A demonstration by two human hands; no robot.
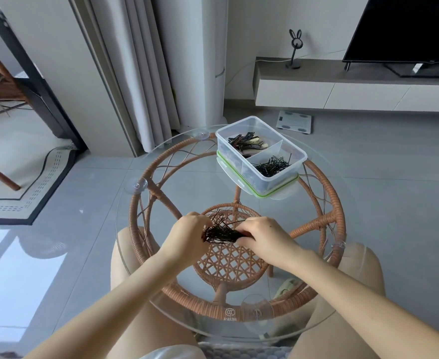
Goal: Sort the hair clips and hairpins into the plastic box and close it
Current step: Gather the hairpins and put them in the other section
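A bundle of thin black hairpins (219,232) lies on the round glass table (125,229), near its middle. My left hand (187,235) and my right hand (266,235) close on the bundle from either side. The clear plastic box (285,137) stands open at the table's far side, resting on its green-rimmed lid (278,189). Its far compartment holds hair clips (246,144); the near compartment holds black hairpins (272,165).
The glass top sits on a rattan frame (324,221) with suction cups. My knees (130,244) are under the near edge. A scale (294,121) lies on the floor beyond; a TV cabinet (342,92) stands at back right.
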